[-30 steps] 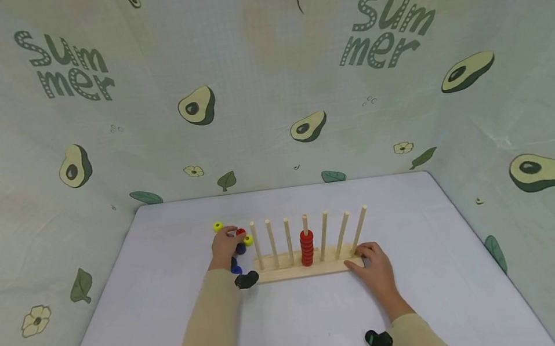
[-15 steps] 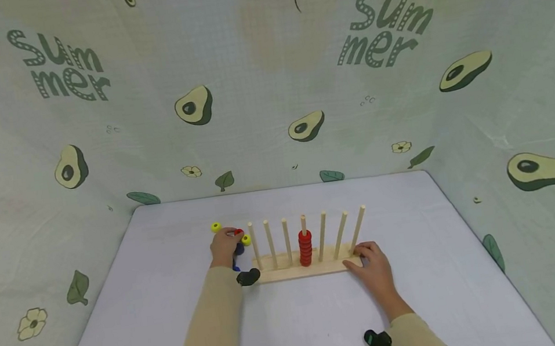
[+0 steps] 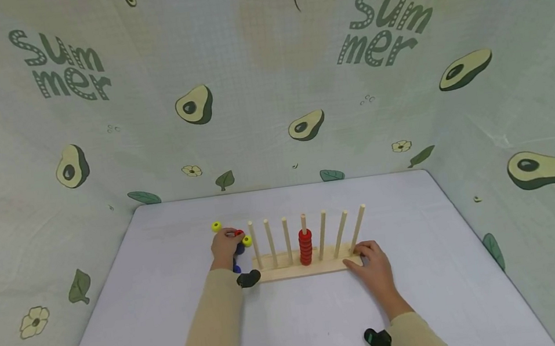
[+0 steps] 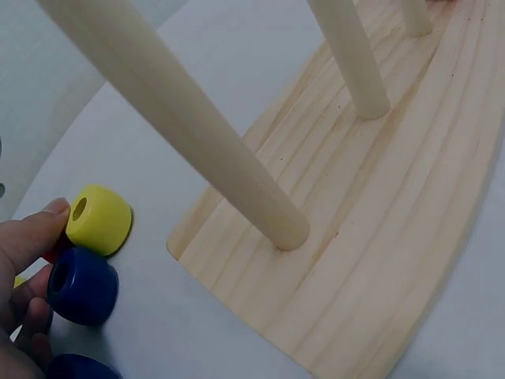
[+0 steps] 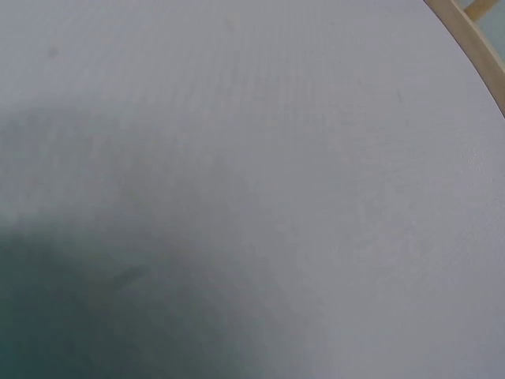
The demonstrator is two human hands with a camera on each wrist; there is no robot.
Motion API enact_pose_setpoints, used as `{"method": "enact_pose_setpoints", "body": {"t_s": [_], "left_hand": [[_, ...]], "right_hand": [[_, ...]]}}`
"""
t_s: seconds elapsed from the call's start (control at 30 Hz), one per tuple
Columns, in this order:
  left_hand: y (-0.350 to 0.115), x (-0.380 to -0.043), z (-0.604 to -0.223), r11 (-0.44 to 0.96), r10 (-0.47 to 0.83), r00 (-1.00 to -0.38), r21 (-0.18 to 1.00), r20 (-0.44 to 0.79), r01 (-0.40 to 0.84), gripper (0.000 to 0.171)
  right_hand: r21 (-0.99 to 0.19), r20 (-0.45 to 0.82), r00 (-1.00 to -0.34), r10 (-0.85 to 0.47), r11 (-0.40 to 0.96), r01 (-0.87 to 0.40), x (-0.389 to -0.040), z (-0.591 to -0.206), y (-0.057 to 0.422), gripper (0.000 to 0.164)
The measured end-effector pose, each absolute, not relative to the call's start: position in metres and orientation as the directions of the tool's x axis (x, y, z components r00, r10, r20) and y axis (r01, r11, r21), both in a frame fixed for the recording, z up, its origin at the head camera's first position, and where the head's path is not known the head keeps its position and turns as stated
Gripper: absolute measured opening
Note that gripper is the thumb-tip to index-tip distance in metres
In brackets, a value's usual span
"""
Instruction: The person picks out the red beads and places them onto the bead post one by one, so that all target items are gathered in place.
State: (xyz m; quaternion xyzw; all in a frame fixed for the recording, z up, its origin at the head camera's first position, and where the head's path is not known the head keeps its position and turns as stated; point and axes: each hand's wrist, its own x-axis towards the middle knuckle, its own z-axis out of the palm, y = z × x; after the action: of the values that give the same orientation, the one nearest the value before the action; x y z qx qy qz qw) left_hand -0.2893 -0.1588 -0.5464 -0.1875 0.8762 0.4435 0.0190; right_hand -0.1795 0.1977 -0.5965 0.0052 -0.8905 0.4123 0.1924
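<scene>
A wooden peg board [image 3: 290, 272] stands mid-table with a row of several upright pegs; red beads [image 3: 306, 247] are stacked on its middle peg. Left of it, my left hand [image 3: 224, 246] pinches a red bead [image 3: 239, 233], mostly hidden by the fingers in the left wrist view. Close by that hand lie a yellow bead [image 4: 100, 219] and a dark blue bead [image 4: 84, 286]. My right hand [image 3: 374, 268] grips the board's right end, thumb at the front edge and fingers behind; the right wrist view shows only a corner of the board [image 5: 473, 49].
Another yellow bead [image 3: 217, 226] lies behind the left hand, and a blue bead [image 3: 237, 269] beside the left wrist. Black straps with camera mounts sit at both wrists. A printed cloth [image 3: 251, 53] hangs behind the white table [image 3: 309, 332].
The view shifts slightly. Both hands keep about the same places, the left at the red bead and the right on the board's end.
</scene>
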Motion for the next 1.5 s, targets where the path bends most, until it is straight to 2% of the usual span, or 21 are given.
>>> {"method": "enact_pose_setpoints", "body": {"t_s": [0.47,0.87,1.3,1.5], "left_hand": [[-0.161,-0.289,-0.558,0.464,-0.309,-0.934,0.829,-0.177,-0.311,0.032],[-0.161,-0.286,-0.565,0.454,-0.296,-0.936,0.834,-0.190,-0.313,0.034],[-0.163,-0.273,-0.569,0.319,-0.243,-0.960,0.923,-0.141,-0.216,0.028],[-0.161,-0.266,-0.567,0.268,-0.298,-0.952,0.950,-0.077,-0.160,0.025]], "right_hand": [[-0.722,0.356,-0.923,0.150,0.671,-0.169,-0.181,-0.598,0.199,0.035],[-0.714,0.379,-0.914,0.144,0.674,-0.189,-0.180,-0.601,0.200,0.035],[-0.720,0.380,-0.911,0.159,0.669,-0.184,-0.179,-0.601,0.200,0.035],[-0.718,0.378,-0.913,0.155,0.671,-0.183,-0.179,-0.600,0.199,0.035]]}}
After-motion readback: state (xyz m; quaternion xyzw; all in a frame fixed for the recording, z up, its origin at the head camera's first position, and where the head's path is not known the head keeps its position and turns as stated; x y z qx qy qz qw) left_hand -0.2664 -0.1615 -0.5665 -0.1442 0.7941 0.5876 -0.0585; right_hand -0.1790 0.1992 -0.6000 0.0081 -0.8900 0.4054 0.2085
